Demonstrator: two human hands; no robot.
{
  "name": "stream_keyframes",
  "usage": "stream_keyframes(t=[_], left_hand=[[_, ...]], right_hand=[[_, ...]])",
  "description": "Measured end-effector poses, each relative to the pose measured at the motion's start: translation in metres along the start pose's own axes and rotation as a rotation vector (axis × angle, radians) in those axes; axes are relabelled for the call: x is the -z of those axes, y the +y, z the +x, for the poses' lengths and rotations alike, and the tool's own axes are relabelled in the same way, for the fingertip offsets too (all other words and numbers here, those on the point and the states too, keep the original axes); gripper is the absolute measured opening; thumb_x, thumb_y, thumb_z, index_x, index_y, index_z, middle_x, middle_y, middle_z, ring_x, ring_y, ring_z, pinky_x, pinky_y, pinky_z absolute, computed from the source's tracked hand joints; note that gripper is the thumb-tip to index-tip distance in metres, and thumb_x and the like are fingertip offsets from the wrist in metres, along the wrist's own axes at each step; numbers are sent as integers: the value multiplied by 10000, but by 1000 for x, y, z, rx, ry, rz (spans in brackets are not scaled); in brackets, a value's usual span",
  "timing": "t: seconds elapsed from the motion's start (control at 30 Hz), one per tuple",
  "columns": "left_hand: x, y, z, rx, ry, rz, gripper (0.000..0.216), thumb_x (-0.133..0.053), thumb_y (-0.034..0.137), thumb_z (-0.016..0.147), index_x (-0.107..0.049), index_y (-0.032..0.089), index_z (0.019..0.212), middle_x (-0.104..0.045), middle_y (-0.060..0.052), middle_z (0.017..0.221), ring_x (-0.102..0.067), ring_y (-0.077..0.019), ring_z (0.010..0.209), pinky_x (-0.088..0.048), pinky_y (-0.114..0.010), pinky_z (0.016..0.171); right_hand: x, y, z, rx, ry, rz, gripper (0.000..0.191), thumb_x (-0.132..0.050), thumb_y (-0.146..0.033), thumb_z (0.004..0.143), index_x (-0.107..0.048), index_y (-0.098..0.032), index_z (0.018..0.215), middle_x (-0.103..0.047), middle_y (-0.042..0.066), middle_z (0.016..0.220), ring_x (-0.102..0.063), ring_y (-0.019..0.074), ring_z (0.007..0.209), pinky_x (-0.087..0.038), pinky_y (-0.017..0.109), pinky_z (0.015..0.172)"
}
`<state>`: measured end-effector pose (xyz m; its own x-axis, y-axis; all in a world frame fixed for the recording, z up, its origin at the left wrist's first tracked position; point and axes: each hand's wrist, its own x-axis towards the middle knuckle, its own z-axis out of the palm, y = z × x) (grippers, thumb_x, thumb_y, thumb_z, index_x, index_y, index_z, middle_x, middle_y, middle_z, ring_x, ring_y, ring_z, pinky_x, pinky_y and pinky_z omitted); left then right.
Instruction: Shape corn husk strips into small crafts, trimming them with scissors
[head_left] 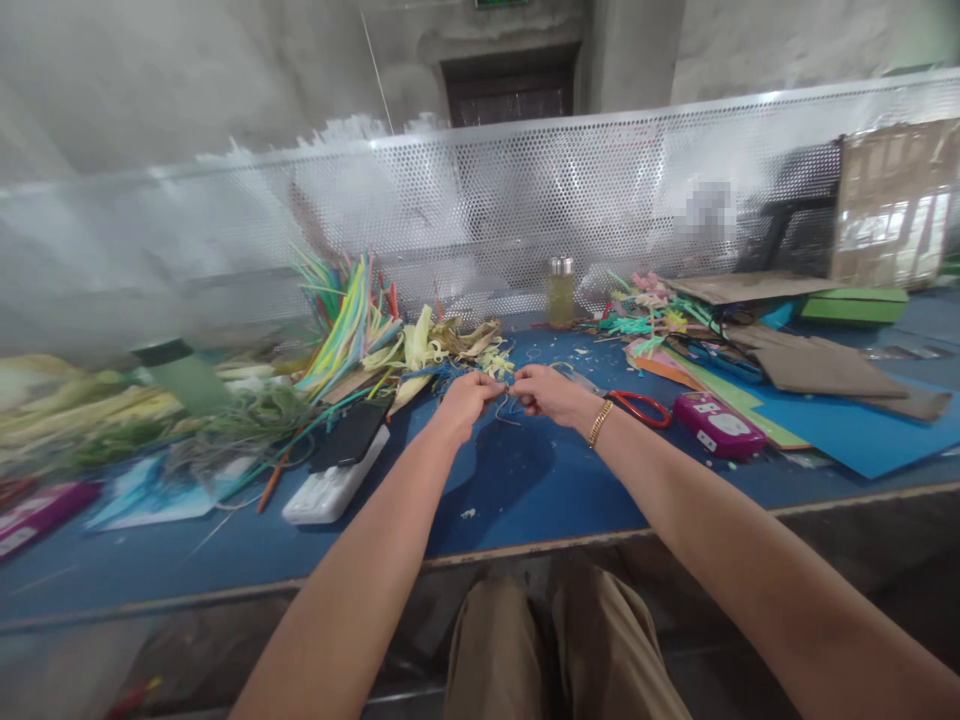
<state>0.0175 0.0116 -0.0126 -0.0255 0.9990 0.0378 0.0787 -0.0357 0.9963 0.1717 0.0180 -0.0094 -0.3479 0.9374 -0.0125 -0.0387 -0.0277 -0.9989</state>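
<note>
Above the middle of the blue tabletop (517,500), my left hand (474,398) and my right hand (546,392) meet nearly fingertip to fingertip. Both are pinched closed around something small and thin, too fine and blurred to name. A thin pale strand (508,420) shows just below the fingers. Dried corn husks (421,345) lie behind my left hand, with blue strands (442,374) close to it. Red-handled scissors (642,408) rest to the right of my right wrist, which wears a gold bracelet (600,422).
On the left are a bundle of coloured stems (352,325), a black phone (351,434) on a white power strip (330,490), and a green bottle (184,378). A purple box (718,426), blue sheets (862,430) and cardboard (825,362) lie right. Behind stand a clear bottle (560,295) and perforated panel (480,220).
</note>
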Motion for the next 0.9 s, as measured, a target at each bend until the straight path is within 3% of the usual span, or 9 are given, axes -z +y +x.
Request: stream_keyframes(t=[0.2,0.3,0.43,0.63,0.77,0.9], left_hand=[[11,2,6,-33,132,-91,239,-734,212,627,-499,175,650,-462,50,481,-410,-72,429,-266,-227,467],[17,5,6,-39,194,-161,232,-741,217,620,-519,169,664,-485,48,513,-437,-71,450,-296,-219,475],[14,9,1,-7,95,-235,227,-758,226,596,-558,159,681,-574,20,611,-477,-67,494,-287,-204,463],[3,11,-4,49,-26,-289,282,-790,200,535,-549,158,675,-637,1,696,-546,-87,576,-260,-193,454],[2,9,-5,75,-110,-303,323,-823,187,501,-565,158,693,-578,30,609,-550,-88,585,-276,-188,471],[2,8,-6,85,-196,-237,309,-832,222,512,-603,149,705,-621,2,661,-544,-85,584,-300,-198,488]], right_hand=[[1,-6,-7,4,-108,62,223,-628,-115,596,-439,-206,672,-401,-74,523,-351,63,468,-334,207,459],[4,-9,-12,-16,-162,-22,217,-661,-129,590,-482,-197,692,-426,-74,525,-381,65,484,-370,207,485],[8,-9,-12,-83,-141,-151,161,-703,-190,626,-580,-185,730,-580,-17,619,-450,80,526,-363,204,477],[9,-4,-1,-60,163,-75,193,-683,-363,739,-678,-171,743,-657,35,737,-473,94,582,-325,222,489],[6,-3,-1,-62,94,101,263,-693,-434,726,-704,-192,829,-680,34,881,-543,113,737,-374,224,577],[3,-2,-1,-60,64,173,214,-748,-345,669,-687,-193,807,-659,7,777,-553,116,748,-378,228,606]])
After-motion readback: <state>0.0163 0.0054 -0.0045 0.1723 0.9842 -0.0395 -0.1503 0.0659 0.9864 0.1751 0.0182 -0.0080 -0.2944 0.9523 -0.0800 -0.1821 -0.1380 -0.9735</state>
